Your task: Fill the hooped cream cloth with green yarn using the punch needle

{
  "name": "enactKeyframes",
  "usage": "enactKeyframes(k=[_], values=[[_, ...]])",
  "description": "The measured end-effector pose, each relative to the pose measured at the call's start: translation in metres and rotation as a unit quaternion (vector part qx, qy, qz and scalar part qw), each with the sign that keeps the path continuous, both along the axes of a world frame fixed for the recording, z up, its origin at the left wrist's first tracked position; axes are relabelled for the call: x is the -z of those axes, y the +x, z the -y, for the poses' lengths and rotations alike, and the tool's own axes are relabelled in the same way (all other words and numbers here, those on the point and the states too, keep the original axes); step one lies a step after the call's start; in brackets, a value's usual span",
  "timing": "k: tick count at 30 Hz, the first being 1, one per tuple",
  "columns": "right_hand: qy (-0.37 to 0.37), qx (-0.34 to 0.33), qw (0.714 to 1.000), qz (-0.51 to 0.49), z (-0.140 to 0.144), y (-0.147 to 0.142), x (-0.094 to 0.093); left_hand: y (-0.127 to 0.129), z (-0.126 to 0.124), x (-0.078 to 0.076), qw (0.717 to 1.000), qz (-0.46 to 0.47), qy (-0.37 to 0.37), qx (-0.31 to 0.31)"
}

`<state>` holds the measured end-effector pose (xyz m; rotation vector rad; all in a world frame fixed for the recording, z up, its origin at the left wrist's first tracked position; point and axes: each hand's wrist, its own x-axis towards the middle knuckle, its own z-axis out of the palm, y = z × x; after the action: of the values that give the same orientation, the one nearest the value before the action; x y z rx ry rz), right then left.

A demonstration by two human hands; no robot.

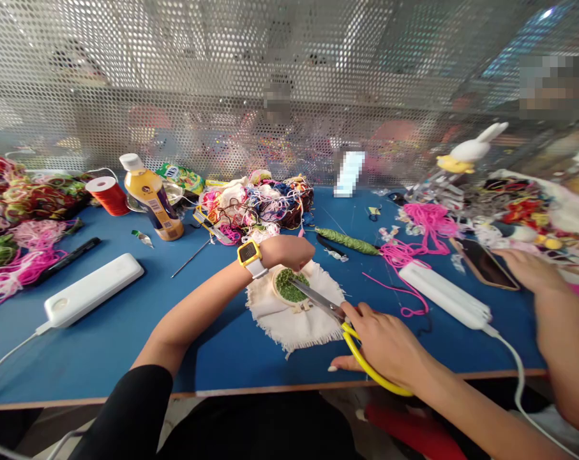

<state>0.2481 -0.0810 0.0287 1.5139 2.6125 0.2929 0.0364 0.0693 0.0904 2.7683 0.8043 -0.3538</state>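
Observation:
A small embroidery hoop point(289, 285) filled with green stitching sits on a frayed cream cloth point(293, 316) on the blue table point(126, 326). My left hand point(289, 251), with a yellow watch on the wrist, rests fist-like on the far edge of the hoop and holds it down. My right hand point(385, 342) grips yellow-handled scissors point(325, 305) whose metal blades point left over the green stitching.
Tangled thread piles point(260, 203) lie behind the hoop and at the far left. A yellow bottle point(152, 199), a red spool point(108, 195), two white power strips point(90, 292) and a green wrapped stick point(349, 242) are about. Another person's hand point(533, 271) rests by a phone point(485, 263) at right.

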Motion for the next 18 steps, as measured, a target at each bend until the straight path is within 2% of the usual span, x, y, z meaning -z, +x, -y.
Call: enactKeyframes(k=[18], values=[[0.052, -0.019, 0.997, 0.052, -0.006, -0.002, 0.017, 0.0, -0.001, 0.001, 1.0, -0.021, 0.013, 0.009]])
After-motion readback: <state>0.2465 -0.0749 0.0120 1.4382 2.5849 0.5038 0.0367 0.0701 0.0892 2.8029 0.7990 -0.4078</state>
